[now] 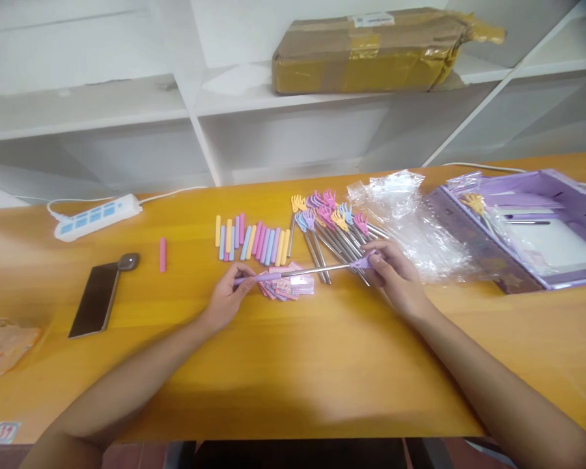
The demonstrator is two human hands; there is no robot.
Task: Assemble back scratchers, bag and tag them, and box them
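Observation:
Between both hands a back scratcher [317, 269] with a metal rod is held level above the table. My left hand [230, 294] is closed on its purple handle sleeve at one end. At the other end, my right hand [394, 277] pinches the purple claw head. Below the rod lies a fanned stack of pink printed cards [279, 288]. Behind it, several coloured handle sleeves [258, 242] lie in a row, in yellow, blue, pink and purple. A pile of back scratchers [334, 225] with bare metal rods rests close to my right hand.
Clear plastic bags [420, 228] lie beside a purple box [522, 277] at the right. A lone pink sleeve [163, 255], a phone [94, 299], an earbud case [129, 261] and a power strip [97, 217] are at the left. A taped carton [361, 55] sits on the shelf.

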